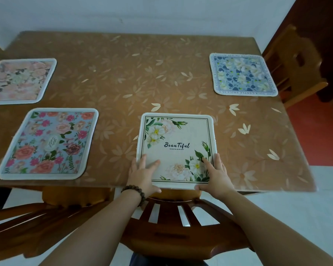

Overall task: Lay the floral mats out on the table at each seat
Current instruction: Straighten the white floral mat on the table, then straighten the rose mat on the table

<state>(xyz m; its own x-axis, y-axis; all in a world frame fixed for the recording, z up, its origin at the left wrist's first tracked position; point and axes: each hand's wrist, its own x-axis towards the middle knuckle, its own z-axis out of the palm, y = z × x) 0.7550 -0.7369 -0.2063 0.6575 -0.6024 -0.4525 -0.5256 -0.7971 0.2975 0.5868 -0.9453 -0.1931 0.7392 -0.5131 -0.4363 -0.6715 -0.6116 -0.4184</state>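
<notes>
A cream mat with white flowers and the word "Beautiful" (176, 143) lies flat at the table's near edge, in front of the chair. My left hand (143, 175) grips its near left corner, fingers on top and thumb at the edge. My right hand (215, 174) grips its near right corner the same way. A blue mat with pink and red roses (48, 143) lies at the near left. A pale pink rose mat (17, 80) lies at the far left. A blue-and-white flower mat (242, 73) lies at the far right.
The brown table (123, 77) wears a leaf-patterned cover. One wooden chair (173, 217) is tucked in under my arms, another chair (27, 214) stands at the near left, and a third chair (296, 64) at the right end. A white wall runs behind the table.
</notes>
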